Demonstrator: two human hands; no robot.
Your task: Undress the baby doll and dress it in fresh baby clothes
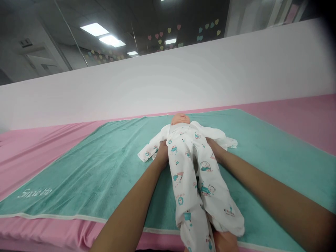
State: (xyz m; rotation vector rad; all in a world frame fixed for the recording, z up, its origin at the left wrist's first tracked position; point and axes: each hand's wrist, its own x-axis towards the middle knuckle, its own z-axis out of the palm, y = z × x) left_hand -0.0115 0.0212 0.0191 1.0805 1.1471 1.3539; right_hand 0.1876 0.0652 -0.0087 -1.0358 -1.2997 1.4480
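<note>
A baby doll (pixel 181 119) lies on its back on a green towel (pixel 118 164), its head away from me and its legs toward me. It wears a white long-sleeved top (pixel 212 133) and white printed trousers (pixel 183 157). One bare foot or lower leg shows below a trouser leg at the bottom edge. My left hand (pixel 163 152) is at the left side of the doll's waist, my right hand (pixel 214 148) at the right side. The fingers of both hands are hidden behind the doll and its clothes, so their grip does not show.
Under the towel is a pink sheet (pixel 65 232) that hangs over the near edge. A white wall panel (pixel 168 84) rises behind. Above it, a dark glass or mirror surface (pixel 147 21) shows ceiling lights and heart-shaped stickers. White lettering (pixel 35 192) marks the towel's left corner.
</note>
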